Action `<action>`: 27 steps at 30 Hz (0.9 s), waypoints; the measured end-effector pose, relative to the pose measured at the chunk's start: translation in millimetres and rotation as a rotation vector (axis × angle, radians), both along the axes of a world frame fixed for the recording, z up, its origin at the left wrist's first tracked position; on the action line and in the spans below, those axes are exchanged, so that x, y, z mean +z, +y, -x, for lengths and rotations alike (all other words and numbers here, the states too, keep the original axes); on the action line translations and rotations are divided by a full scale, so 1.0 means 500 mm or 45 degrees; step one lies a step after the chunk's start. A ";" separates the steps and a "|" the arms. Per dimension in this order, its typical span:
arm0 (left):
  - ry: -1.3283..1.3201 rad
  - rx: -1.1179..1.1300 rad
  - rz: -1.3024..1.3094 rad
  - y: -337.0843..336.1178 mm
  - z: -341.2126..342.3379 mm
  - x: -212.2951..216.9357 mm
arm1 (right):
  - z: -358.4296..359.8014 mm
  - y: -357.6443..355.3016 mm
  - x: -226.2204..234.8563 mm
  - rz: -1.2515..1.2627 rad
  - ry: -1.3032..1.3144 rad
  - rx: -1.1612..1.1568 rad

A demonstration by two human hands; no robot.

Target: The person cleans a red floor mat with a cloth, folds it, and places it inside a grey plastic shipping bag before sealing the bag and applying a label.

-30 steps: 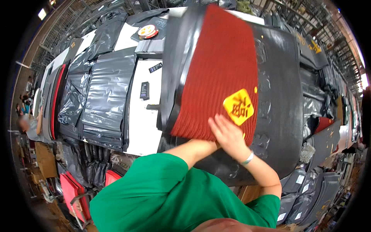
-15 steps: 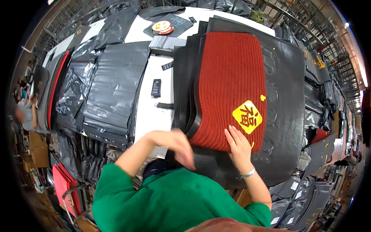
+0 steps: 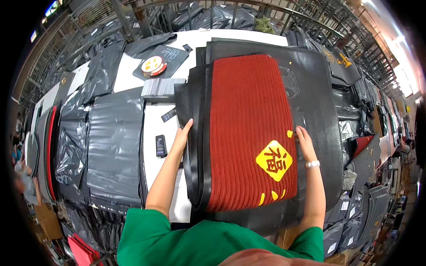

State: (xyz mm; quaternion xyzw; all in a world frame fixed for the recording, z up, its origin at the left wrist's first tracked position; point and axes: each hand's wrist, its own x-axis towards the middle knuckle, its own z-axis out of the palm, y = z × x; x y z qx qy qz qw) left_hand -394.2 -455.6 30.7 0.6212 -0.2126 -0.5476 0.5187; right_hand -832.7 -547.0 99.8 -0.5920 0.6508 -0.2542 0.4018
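- Head view: the person in green sleeves stood over a red doormat [image 3: 248,128] with a yellow diamond emblem [image 3: 274,160], which lay on top of a stack of black mats [image 3: 310,88] on a white table [image 3: 155,164].
- The left hand [image 3: 183,135] lay flat and open at the left edge of the red doormat, fingers stretched along the folded black edges of the stack, pressing rather than gripping.
- The right hand [image 3: 304,139], with a pale wristband, rested open at the right edge of the red doormat, just beside the emblem, palm down on the black border; it held nothing that I could make out.
- Left of the red doormat a small dark device [image 3: 160,145] lay on the bare table, and further left lay grey plastic bags [image 3: 114,146].
- Beyond the doormat's far left corner sat a pile of grey sheets [image 3: 162,86] and a round red and yellow object [image 3: 154,66] on a dark bag.
- My reading: the step in hand was squaring the red doormat on the stack, both hands bracing its sides.
- The next move would seem to call for a real grip on both edges, kept level, since open palms alone would let the top mat slide.
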 end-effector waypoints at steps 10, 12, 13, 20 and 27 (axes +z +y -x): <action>0.356 -0.298 0.145 -0.032 0.048 0.130 | -0.066 0.061 0.043 -0.008 -0.436 -0.131; 0.375 -0.337 0.167 0.002 0.072 0.153 | -0.021 0.127 0.064 -0.044 -0.672 -0.136; 0.518 -0.329 0.072 0.009 0.068 0.137 | 0.027 0.144 0.059 -0.230 -0.935 -0.017; -0.106 -0.720 0.110 0.009 0.258 0.185 | 0.132 0.188 0.044 -0.407 -0.787 -0.414; 0.249 -0.318 0.130 0.229 0.304 0.167 | 0.128 0.221 0.128 0.268 -0.088 -0.275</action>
